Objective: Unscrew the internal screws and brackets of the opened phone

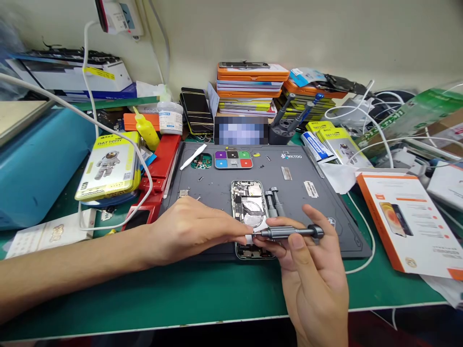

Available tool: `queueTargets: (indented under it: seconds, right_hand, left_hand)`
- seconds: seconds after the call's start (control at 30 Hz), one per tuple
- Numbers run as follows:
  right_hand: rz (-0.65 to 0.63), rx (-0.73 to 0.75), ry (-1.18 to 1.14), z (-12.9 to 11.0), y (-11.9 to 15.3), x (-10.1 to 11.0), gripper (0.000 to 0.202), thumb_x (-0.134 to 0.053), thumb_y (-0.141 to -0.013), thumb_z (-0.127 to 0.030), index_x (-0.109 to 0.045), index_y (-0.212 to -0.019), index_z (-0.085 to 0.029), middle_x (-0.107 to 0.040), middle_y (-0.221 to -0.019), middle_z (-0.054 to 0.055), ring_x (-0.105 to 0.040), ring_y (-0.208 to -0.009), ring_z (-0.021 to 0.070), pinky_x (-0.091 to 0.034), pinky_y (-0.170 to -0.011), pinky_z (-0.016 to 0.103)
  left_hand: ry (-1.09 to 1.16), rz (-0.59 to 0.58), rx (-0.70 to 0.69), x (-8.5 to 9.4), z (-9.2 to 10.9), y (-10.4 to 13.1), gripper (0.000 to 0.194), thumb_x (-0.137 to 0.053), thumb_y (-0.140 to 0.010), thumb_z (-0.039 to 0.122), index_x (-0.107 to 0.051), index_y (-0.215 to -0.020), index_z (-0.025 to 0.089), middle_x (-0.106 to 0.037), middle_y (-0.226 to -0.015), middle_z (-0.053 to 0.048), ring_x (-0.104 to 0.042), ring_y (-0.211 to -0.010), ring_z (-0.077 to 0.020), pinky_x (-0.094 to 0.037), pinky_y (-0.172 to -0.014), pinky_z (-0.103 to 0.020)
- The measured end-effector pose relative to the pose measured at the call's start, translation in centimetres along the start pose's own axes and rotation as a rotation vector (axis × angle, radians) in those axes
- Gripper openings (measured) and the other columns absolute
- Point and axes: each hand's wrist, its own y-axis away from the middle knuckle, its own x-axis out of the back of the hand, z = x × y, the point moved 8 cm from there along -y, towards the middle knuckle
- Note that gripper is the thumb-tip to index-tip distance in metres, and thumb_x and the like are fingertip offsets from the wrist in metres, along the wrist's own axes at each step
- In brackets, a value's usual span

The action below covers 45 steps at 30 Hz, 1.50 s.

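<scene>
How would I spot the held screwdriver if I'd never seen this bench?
Find the big dark mat, then the opened phone near its front edge. The gray screwdriver lies across the right hand, its tip by the left hand. Two similar gray tools rest beside the phone; only this one is held.

Right hand [314, 274] grips grey screwdriver [284, 233] roughly level, tip toward left, above opened phone [249, 190]. Left hand [195, 224]: thumb and fingers brought together at driver tip; anything pinched there too small to tell. Phone on dark grey mat [213, 193], internals exposed; mat on green table [144, 308]. Two spare drivers [277, 206] just right of phone. Beyond phone: colour-blocked tray [233, 159], white pry tool [193, 157] to its left. Yellow battery box [108, 166] at left.
</scene>
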Motion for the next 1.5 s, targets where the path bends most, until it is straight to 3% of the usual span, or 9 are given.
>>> queueTargets:
  seconds: [0.37, 0.6, 0.83, 1.07, 1.3, 1.5]
  right_hand:
    - [0.059, -0.070, -0.051, -0.4, 0.0, 0.3, 0.034, -0.068, -0.104, -0.028, -0.061, -0.137, -0.032, -0.084, -0.108, 0.004, -0.084, -0.088, 0.0165, -0.071, -0.083, 0.028]
    - [0.069, -0.097, -0.058, 0.0, -0.2, 0.3, 0.037, -0.071, -0.102, -0.028, -0.058, -0.136, -0.030, -0.084, -0.105, 0.004, -0.084, -0.088, 0.0176, -0.072, -0.082, 0.030]
    - [0.014, -0.069, -0.042, -0.2, -0.4, 0.0, 0.037, -0.067, -0.104, -0.028, -0.056, -0.139, -0.027, -0.085, -0.105, 0.006, -0.085, -0.089, 0.0204, -0.074, -0.080, 0.034]
    - [-0.014, -0.053, -0.022, -0.3, -0.3, 0.0, 0.034, -0.065, -0.104, -0.027, -0.057, -0.137, -0.028, -0.085, -0.103, 0.005, -0.084, -0.078, 0.0194, -0.073, -0.074, 0.031]
    - [-0.014, -0.068, -0.010, 0.0, -0.1, 0.2, 0.036, -0.065, -0.105, -0.029, -0.058, -0.140, -0.030, -0.083, -0.103, 0.005, -0.081, -0.075, 0.0173, -0.071, -0.070, 0.029]
    - [0.026, -0.032, 0.037, -0.5, -0.2, 0.4, 0.037, -0.063, -0.104, -0.031, -0.059, -0.142, -0.029, -0.082, -0.101, 0.005, -0.077, -0.069, 0.0186, -0.068, -0.063, 0.033]
  left_hand:
    - [-0.005, -0.038, -0.014, -0.3, 0.4, -0.3, 0.017, -0.068, -0.105, 0.014, -0.077, -0.119, 0.009, -0.086, -0.103, -0.004, -0.083, -0.082, -0.0137, -0.061, -0.070, -0.019]
    - [0.025, -0.046, -0.018, -0.6, 0.2, -0.2, 0.019, -0.066, -0.106, 0.014, -0.077, -0.120, 0.008, -0.086, -0.107, -0.004, -0.084, -0.087, -0.0141, -0.065, -0.077, -0.017]
    - [0.060, -0.074, -0.004, -0.6, 0.0, -0.1, 0.021, -0.063, -0.107, 0.015, -0.075, -0.124, 0.014, -0.086, -0.110, -0.004, -0.084, -0.093, -0.0159, -0.068, -0.084, -0.019]
    - [0.123, -0.128, -0.011, -1.0, -0.2, 0.2, 0.033, -0.068, -0.103, 0.010, -0.073, -0.134, 0.018, -0.083, -0.120, -0.004, -0.083, -0.103, -0.0159, -0.068, -0.091, -0.020]
    - [0.167, -0.150, -0.029, -1.3, -0.1, 0.5, 0.031, -0.068, -0.104, 0.009, -0.070, -0.134, 0.016, -0.084, -0.119, -0.005, -0.082, -0.106, -0.0145, -0.066, -0.093, -0.019]
    - [0.108, -0.115, 0.015, -1.2, -0.5, 0.3, 0.031, -0.074, -0.103, 0.025, -0.071, -0.132, 0.015, -0.086, -0.110, -0.005, -0.084, -0.094, -0.0160, -0.064, -0.078, -0.019]
